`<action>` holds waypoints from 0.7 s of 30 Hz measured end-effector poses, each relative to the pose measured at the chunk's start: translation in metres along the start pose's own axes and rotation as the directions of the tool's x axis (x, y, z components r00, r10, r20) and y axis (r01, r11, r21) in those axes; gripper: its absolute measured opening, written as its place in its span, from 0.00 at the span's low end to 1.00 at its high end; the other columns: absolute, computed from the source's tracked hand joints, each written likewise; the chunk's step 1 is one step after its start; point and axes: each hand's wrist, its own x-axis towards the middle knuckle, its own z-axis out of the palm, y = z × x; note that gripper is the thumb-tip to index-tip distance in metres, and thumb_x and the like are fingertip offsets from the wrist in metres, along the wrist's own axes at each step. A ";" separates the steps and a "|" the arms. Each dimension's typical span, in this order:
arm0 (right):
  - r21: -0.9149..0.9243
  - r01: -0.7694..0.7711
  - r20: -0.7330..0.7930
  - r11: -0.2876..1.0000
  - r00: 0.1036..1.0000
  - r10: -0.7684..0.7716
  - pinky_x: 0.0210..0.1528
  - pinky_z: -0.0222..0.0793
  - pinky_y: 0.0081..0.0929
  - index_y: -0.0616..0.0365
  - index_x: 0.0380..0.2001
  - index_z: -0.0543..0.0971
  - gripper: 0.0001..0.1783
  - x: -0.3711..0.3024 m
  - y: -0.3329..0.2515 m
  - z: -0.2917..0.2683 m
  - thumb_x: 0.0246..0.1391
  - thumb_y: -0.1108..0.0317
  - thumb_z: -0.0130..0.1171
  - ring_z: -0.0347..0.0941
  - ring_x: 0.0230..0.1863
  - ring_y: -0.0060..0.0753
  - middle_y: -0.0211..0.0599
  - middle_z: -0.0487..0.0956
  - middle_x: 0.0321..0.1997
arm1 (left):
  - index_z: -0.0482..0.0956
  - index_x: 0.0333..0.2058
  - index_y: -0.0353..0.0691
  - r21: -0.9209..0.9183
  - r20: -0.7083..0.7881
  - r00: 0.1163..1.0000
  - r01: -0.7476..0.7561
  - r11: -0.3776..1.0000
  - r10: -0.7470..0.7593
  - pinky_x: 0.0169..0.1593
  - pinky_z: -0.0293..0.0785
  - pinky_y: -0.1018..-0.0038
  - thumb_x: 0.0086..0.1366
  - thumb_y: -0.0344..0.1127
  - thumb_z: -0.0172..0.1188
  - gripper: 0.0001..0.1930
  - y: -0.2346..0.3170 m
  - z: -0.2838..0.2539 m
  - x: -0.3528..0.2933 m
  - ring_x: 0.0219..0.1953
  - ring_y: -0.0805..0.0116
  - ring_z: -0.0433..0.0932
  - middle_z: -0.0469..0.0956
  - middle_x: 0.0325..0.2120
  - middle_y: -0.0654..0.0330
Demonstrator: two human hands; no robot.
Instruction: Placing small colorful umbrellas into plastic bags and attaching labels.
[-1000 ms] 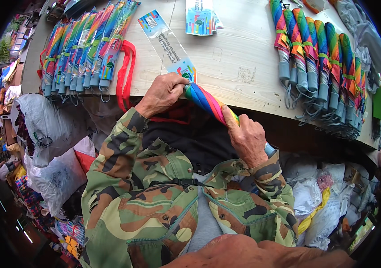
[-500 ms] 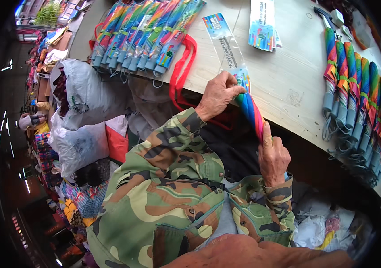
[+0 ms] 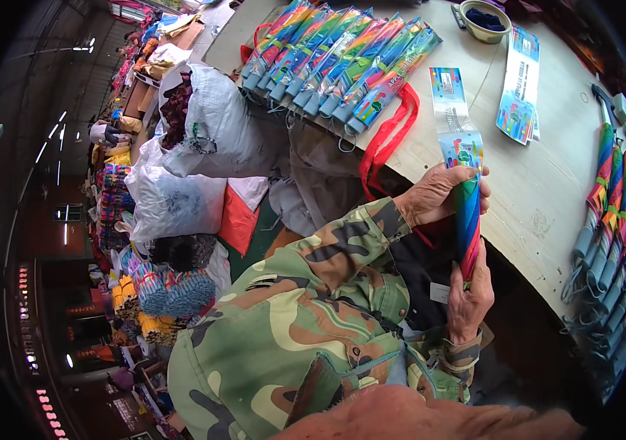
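A folded rainbow umbrella [image 3: 467, 227] slants in front of the table edge, its far end inside the mouth of a clear plastic sleeve [image 3: 461, 149] with colourful printing. My left hand [image 3: 441, 194] wraps round the umbrella's upper part, its thumb across the sleeve's mouth and fingertips showing on the far side. Lower down, my right hand [image 3: 470, 297] grips the umbrella's near end, where the handle is hidden by the palm. The flat rest of the sleeve stretches away over the tabletop.
Sleeved umbrellas [image 3: 342, 70] lie in a row at the table's far left, beside a red strap [image 3: 390, 139]. Unsleeved umbrellas [image 3: 606, 220] line the right edge. A stack of flat sleeves [image 3: 518, 88] and a bowl [image 3: 485, 22] are farther back. White sacks [image 3: 228, 125] stand at left.
My view has swung left, so the table's things appear farther right. My left hand has gone from pinching the sleeve's mouth to wrapping round the umbrella and sleeve. The right hand still grips the umbrella.
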 end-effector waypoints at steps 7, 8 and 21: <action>0.736 -0.672 0.598 0.087 0.705 0.381 0.19 0.73 0.21 0.63 0.53 0.78 0.20 -0.003 0.010 0.000 0.63 0.63 0.67 0.75 0.17 0.27 0.40 0.83 0.31 | 0.74 0.58 0.35 -0.170 0.264 0.962 0.117 0.978 -0.069 0.56 0.84 0.53 0.71 0.43 0.69 0.25 -0.029 0.008 -0.021 0.47 0.52 0.87 0.86 0.43 0.49; 0.768 -0.640 0.604 -0.017 0.716 0.352 0.16 0.72 0.23 0.63 0.51 0.76 0.17 -0.003 0.013 0.004 0.65 0.64 0.65 0.75 0.16 0.28 0.42 0.83 0.32 | 0.74 0.58 0.35 -0.127 0.303 0.946 0.158 0.979 -0.113 0.55 0.85 0.54 0.70 0.42 0.69 0.25 -0.037 0.011 -0.026 0.47 0.51 0.88 0.86 0.43 0.48; 0.732 -0.672 0.623 0.111 0.727 0.288 0.17 0.72 0.19 0.60 0.53 0.76 0.20 0.022 0.002 0.038 0.73 0.54 0.62 0.76 0.17 0.23 0.37 0.82 0.32 | 0.74 0.52 0.36 0.061 -0.039 0.998 -0.052 0.997 0.054 0.48 0.83 0.70 0.68 0.40 0.73 0.22 -0.017 0.002 -0.039 0.41 0.67 0.86 0.85 0.37 0.54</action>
